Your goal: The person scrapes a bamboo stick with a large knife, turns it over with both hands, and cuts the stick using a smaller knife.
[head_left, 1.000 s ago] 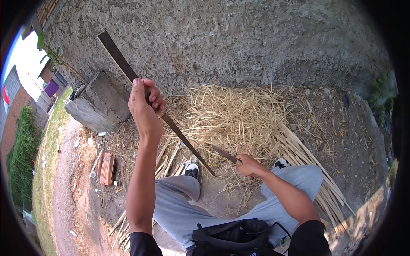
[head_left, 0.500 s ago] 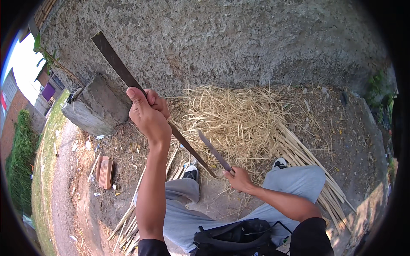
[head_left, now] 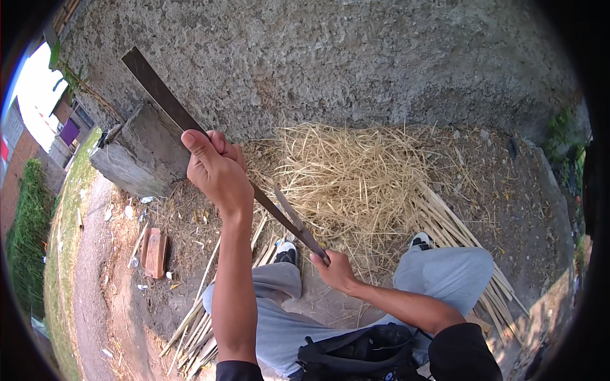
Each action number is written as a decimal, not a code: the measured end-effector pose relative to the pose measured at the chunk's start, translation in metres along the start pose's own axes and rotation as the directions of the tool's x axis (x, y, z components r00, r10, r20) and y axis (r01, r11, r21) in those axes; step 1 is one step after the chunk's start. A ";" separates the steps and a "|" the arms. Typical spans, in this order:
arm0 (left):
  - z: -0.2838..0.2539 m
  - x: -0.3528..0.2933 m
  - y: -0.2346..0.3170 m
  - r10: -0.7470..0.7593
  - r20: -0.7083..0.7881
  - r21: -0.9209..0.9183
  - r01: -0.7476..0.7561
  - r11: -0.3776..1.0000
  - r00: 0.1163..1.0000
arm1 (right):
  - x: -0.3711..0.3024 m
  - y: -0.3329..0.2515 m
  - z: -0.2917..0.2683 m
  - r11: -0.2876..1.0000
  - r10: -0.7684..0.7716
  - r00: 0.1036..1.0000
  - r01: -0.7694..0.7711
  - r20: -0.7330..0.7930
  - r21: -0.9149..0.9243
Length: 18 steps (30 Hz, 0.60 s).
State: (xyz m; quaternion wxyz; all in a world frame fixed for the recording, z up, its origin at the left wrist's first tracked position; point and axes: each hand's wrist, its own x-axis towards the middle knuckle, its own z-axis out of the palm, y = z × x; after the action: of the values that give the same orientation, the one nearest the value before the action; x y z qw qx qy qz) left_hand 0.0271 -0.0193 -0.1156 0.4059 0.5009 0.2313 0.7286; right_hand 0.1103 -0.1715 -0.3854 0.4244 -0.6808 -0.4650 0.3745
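My left hand [head_left: 219, 174] is closed round a long, flat dark strip [head_left: 162, 95], thumb along its upper side. The strip slants from the upper left down to the lower right, its lower end close to my right hand [head_left: 335, 272]. That hand is wrapped round the handle of a knife [head_left: 286, 206], whose blade points up and to the left. Blade and strip overlap near the strip's lower end; whether they touch I cannot tell. The handle is mostly hidden by my fingers.
Pale shavings [head_left: 356, 178] are heaped before a rough wall [head_left: 356, 63]. Long pale sticks lie at the right [head_left: 448, 219] and lower left [head_left: 197, 343]. A concrete block [head_left: 143, 152] stands left, near a reddish-brown slab [head_left: 154, 254]. A black bag [head_left: 356, 352] rests at my lap.
The knife and my right hand have moved left and slightly down, bringing the blade across the strip. My left hand and the strip have shifted slightly left.
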 end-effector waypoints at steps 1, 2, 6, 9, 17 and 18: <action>-0.002 0.001 0.000 -0.003 -0.006 0.003 0.003 1.000 1.000 | 0.000 -0.001 0.002 0.999 -0.052 0.999 0.052 -0.015 -0.016; -0.003 0.001 0.003 0.011 -0.010 0.005 -0.011 1.000 1.000 | -0.004 0.016 0.007 0.999 -0.047 0.999 0.047 -0.013 -0.017; -0.005 -0.001 -0.001 -0.012 -0.044 -0.006 0.012 1.000 0.999 | -0.015 0.091 0.021 0.965 0.233 0.969 -0.219 0.088 -0.146; -0.013 0.004 0.005 0.015 -0.044 0.005 -0.014 1.000 0.999 | -0.009 0.056 0.014 0.975 0.199 0.972 -0.184 0.127 -0.124; -0.006 -0.009 0.001 0.017 0.013 -0.020 -0.017 1.000 1.000 | -0.025 0.131 0.025 0.829 0.461 0.885 -0.404 0.066 -0.387; -0.008 -0.010 0.002 0.010 0.007 -0.006 -0.010 1.000 1.000 | -0.026 0.121 0.024 0.807 0.561 0.822 -0.518 0.095 -0.285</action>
State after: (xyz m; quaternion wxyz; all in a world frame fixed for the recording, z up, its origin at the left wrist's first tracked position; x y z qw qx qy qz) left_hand 0.0207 -0.0284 -0.1231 0.4043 0.5035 0.2253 0.7296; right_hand 0.1196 -0.2160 -0.5027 0.1698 -0.7966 -0.3298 0.4774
